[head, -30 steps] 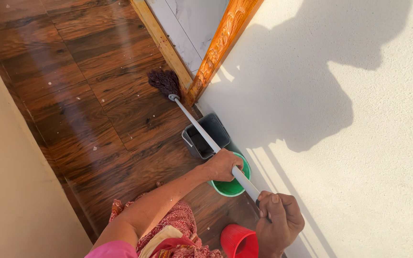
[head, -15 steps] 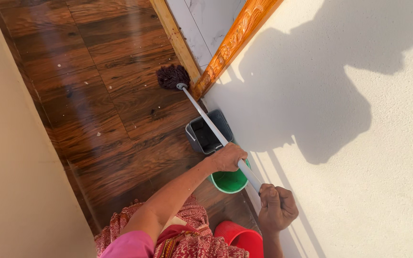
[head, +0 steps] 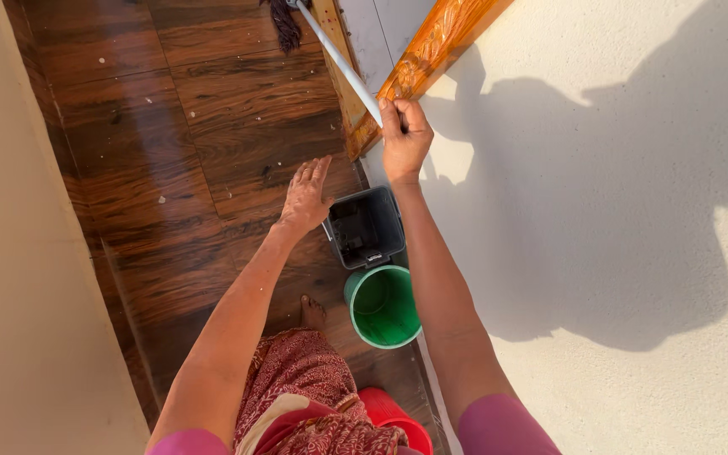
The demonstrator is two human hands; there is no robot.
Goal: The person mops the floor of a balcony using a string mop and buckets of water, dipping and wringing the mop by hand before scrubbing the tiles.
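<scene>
Glossy dark wood-grain floor (head: 212, 126) runs beside a cream wall. At twelve o'clock, the white-handled mop (head: 343, 61) with dark stringy head (mostly cropped) slants upward, farther off than before. Right hand (head: 404, 135) alone grips its end; left hand (head: 305, 198) has let go, fingers spread above the grey square bucket (head: 366, 227).
</scene>
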